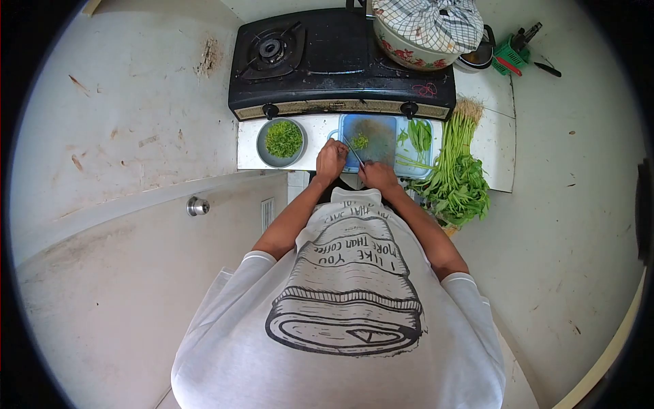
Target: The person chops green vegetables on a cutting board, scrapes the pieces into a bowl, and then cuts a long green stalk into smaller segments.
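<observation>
My right hand (379, 175) is closed around the handle of a knife (355, 153), at the near edge of a blue cutting board (385, 124). The blade slants up and left across the board. Beside the blade lies a small heap of chopped green leaves (360, 141). My left hand (332, 160) is at the board's left edge, close to the blade, with its fingers curled; what they hold, if anything, is hidden. To the left stands a grey bowl (260, 146) of chopped greens (283, 139). Some loose leaves (419, 135) rest at the right, in a light blue tray (428, 172) beside the board.
A large bunch of leafy green stems (463, 157) lies right of the tray, hanging over the counter edge. Behind is a black two-burner gas stove (334, 54) with a cloth-covered pot (415, 51). A green basket (509, 54) with utensils stands back right.
</observation>
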A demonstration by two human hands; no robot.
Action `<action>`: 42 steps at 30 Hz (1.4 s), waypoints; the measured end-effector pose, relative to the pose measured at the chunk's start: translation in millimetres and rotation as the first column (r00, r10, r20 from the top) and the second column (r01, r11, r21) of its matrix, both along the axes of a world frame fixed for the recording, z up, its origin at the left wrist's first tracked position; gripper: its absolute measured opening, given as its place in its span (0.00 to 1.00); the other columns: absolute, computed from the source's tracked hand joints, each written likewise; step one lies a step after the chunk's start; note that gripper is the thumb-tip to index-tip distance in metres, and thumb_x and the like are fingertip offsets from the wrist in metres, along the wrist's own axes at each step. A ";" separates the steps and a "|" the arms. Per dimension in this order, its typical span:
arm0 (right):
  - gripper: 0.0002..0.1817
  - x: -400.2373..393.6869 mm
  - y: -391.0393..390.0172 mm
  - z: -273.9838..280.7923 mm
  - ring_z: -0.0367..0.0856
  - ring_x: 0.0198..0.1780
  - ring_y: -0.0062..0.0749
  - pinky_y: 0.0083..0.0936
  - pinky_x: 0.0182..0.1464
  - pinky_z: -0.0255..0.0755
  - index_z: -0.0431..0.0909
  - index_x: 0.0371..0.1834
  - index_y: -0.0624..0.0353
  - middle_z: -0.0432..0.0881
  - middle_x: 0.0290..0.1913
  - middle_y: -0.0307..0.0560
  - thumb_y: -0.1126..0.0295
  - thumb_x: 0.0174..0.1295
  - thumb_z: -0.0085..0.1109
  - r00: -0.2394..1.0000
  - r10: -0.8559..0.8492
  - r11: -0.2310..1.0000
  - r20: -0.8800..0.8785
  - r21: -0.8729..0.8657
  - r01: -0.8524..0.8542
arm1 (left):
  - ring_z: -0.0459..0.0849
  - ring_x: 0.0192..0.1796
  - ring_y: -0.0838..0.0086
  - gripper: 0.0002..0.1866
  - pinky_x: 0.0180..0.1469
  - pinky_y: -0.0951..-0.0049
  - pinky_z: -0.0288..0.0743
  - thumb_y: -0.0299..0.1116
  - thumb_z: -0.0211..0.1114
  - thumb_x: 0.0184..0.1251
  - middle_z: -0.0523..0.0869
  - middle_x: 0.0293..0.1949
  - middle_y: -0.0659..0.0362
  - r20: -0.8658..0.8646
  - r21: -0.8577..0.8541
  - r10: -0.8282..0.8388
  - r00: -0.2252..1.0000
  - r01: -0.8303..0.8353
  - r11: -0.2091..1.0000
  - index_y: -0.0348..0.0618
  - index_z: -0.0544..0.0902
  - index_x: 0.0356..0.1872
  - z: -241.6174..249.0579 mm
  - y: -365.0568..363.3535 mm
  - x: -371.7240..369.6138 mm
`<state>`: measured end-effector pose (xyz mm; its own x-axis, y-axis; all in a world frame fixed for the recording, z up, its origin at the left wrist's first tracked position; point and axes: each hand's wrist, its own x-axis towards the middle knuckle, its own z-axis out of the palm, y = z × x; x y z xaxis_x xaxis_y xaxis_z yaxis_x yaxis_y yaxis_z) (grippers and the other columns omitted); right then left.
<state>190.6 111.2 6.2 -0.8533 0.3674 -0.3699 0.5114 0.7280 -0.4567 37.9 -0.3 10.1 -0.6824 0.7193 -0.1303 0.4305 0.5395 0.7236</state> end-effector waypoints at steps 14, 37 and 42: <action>0.22 1.9 1.1 -5.7 0.90 0.39 0.57 0.53 0.45 0.82 0.87 0.38 0.61 0.89 0.38 0.62 0.54 0.71 0.50 0.999 0.046 0.999 0.018 -0.009 -0.045 | 0.85 0.46 0.54 0.04 0.52 0.58 0.79 0.26 0.69 0.60 0.87 0.38 0.52 -0.119 0.029 -0.072 0.990 0.076 0.997 0.41 0.88 0.36 -0.3 -6.7 -2.1; 0.23 0.0 1.7 2.6 0.90 0.39 0.58 0.51 0.45 0.83 0.86 0.39 0.62 0.89 0.36 0.63 0.53 0.72 0.50 1.000 0.027 1.000 0.006 0.006 -0.027 | 0.87 0.43 0.56 0.05 0.48 0.60 0.81 0.26 0.70 0.58 0.87 0.37 0.53 -0.077 0.042 -0.036 0.996 0.039 0.998 0.40 0.87 0.35 -0.3 -1.7 -1.5; 0.24 0.5 0.7 1.2 0.89 0.39 0.59 0.53 0.45 0.82 0.86 0.39 0.63 0.88 0.36 0.64 0.52 0.72 0.50 0.999 0.033 0.999 0.011 -0.016 -0.033 | 0.87 0.43 0.57 0.05 0.48 0.60 0.81 0.26 0.70 0.57 0.87 0.37 0.53 -0.068 0.021 -0.031 0.997 0.033 0.999 0.40 0.87 0.35 2.0 -1.7 -1.0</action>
